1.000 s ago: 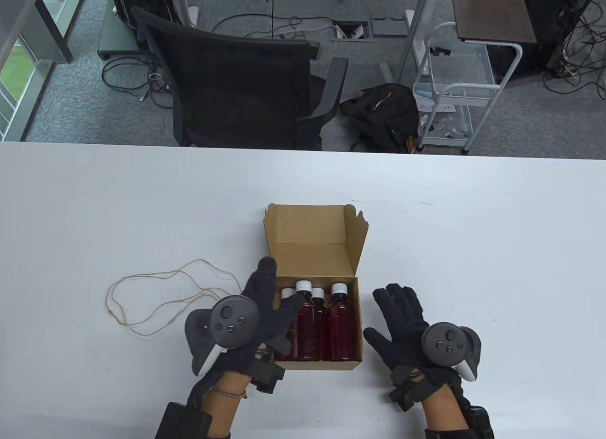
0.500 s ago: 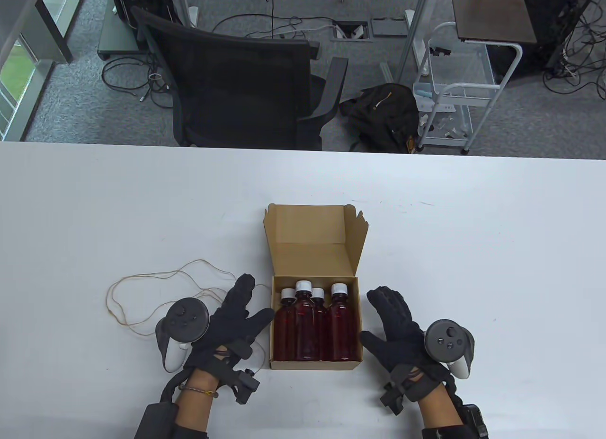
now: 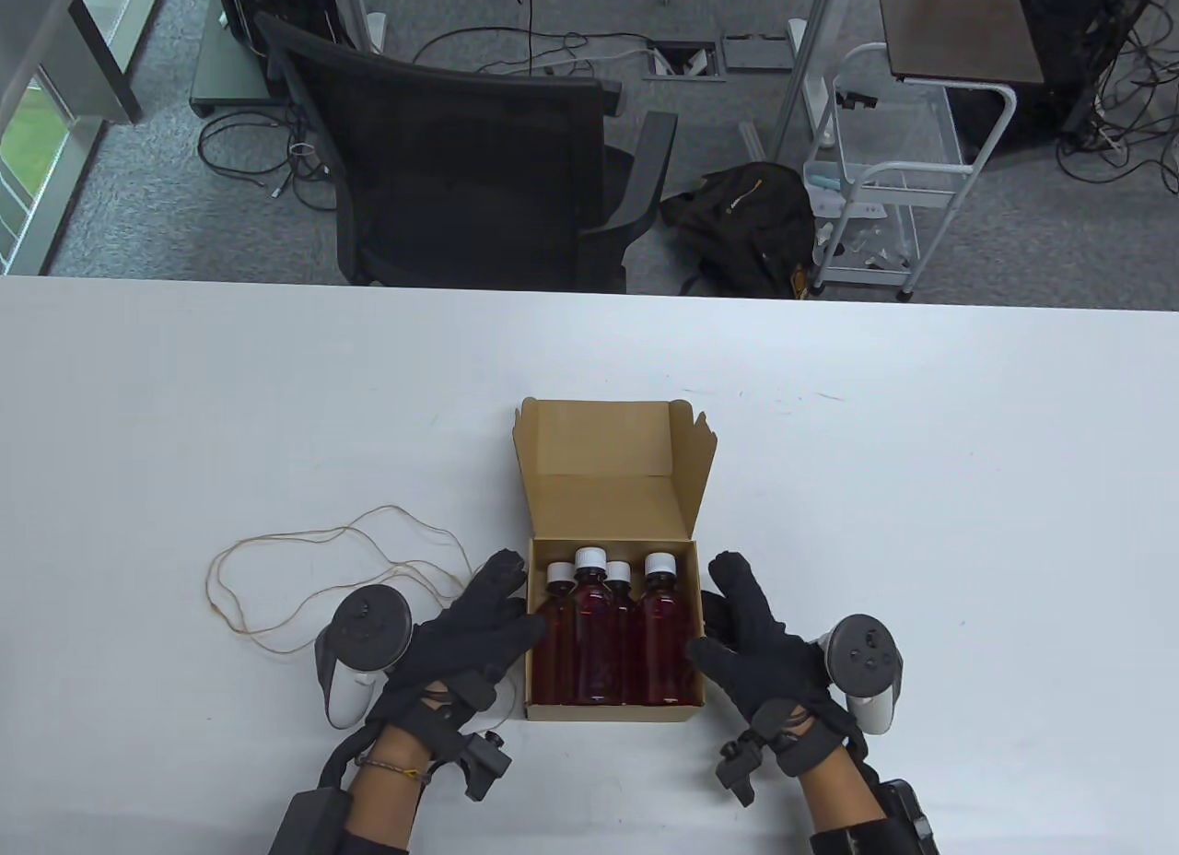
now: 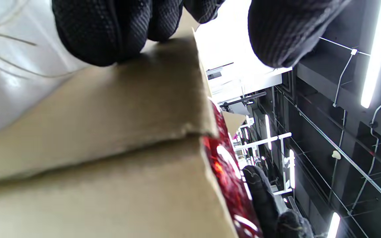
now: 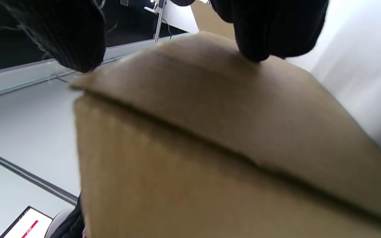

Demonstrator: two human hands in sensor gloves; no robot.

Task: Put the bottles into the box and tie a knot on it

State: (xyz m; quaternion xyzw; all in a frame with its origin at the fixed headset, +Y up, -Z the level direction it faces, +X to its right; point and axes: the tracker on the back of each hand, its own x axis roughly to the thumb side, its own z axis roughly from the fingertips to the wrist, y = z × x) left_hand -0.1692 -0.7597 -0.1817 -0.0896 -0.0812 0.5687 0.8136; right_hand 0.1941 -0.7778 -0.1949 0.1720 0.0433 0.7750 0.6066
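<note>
The cardboard box [image 3: 611, 634] sits near the front edge of the white table [image 3: 921, 450], roughly at mid-width, with four red bottles [image 3: 612, 638] standing inside and its lid [image 3: 612, 463] open and leaning toward the far edge. The left hand [image 3: 461, 638] lies flat against the box's left wall and the right hand [image 3: 755, 648] against the right wall; on both, the fingers are extended rather than curled, with the thumbs over the near corners. The wrist views confirm fingertip contact on the cardboard walls. The loading step appears complete; the step in hand is judged to be steadying or squaring the box before closing. Keep pressure on both walls equal so the thin cardboard does not buckle and the bottles stay upright. Keep the fingers below the rim so the lid can fold down without obstruction. The string [image 3: 313, 579] lies coiled on the table, left of the box, beside the left hand, within easy reach for the tie.
</note>
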